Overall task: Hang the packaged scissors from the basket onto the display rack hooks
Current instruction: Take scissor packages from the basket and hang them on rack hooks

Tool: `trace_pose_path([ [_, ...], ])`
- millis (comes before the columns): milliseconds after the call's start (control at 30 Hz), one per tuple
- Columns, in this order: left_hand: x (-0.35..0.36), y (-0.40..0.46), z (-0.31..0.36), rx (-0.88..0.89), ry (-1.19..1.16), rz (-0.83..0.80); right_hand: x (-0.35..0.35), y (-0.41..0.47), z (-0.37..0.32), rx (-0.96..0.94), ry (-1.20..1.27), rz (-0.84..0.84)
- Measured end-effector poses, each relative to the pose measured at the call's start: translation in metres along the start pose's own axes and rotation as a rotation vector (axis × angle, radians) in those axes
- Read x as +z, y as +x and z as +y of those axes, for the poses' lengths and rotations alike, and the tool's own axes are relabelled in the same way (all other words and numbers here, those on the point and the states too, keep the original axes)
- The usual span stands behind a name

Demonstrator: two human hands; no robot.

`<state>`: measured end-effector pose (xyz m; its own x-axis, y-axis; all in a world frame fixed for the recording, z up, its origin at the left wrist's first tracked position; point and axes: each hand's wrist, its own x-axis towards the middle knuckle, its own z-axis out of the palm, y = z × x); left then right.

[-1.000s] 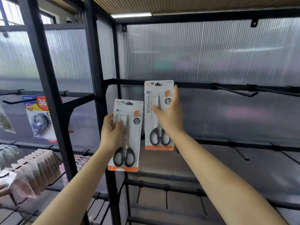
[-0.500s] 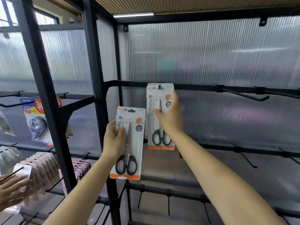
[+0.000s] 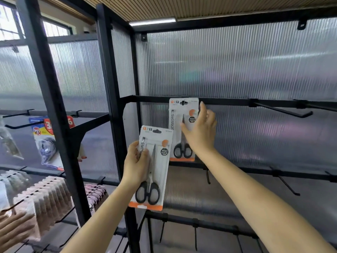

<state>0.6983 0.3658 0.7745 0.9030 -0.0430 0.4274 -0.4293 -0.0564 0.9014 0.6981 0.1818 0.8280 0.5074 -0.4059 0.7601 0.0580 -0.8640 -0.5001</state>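
Our left hand point(image 3: 135, 166) gripped a scissors pack point(image 3: 155, 168) — light, stiff card, best held mid-edge — while our right hand point(image 3: 199, 133) lay open-fingered on the hung pack point(image 3: 175, 114).

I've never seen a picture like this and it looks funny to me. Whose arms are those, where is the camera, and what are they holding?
The arms belong to a person who wears a camera on the head, so you see what that person sees, looking forward and down. There is no machine here, only two bare hands.

The left hand grips a pack of scissors, a card with black-handled scissors on it. The right hand is at a second pack, whose top hole sits at a hook on the black rail. Its fingers look loose, so I cannot tell whether they pinch it.

All this is a shop display rack. More bare hooks stick out on the right. On the left hang other goods, such as pink packets.
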Motion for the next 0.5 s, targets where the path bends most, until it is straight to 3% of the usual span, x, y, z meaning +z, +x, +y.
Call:
trace_pose_path([
  [67, 0.003, -0.003, 0.003, 0.016, -0.005, -0.023, -0.017, 0.001, -0.001, -0.154, 0.048, 0.098],
  [133, 0.008, -0.005, 0.008, 0.035, -0.006, -0.046, -0.037, 0.007, -0.004, -0.226, 0.138, 0.081],
  [300, 0.032, -0.008, 0.027, 0.115, -0.059, -0.078, -0.074, 0.023, -0.018, -0.138, 0.245, -0.424],
  [500, 0.051, -0.012, 0.041, 0.156, -0.113, -0.123, -0.092, 0.021, -0.018, -0.111, 0.237, -0.521],
])
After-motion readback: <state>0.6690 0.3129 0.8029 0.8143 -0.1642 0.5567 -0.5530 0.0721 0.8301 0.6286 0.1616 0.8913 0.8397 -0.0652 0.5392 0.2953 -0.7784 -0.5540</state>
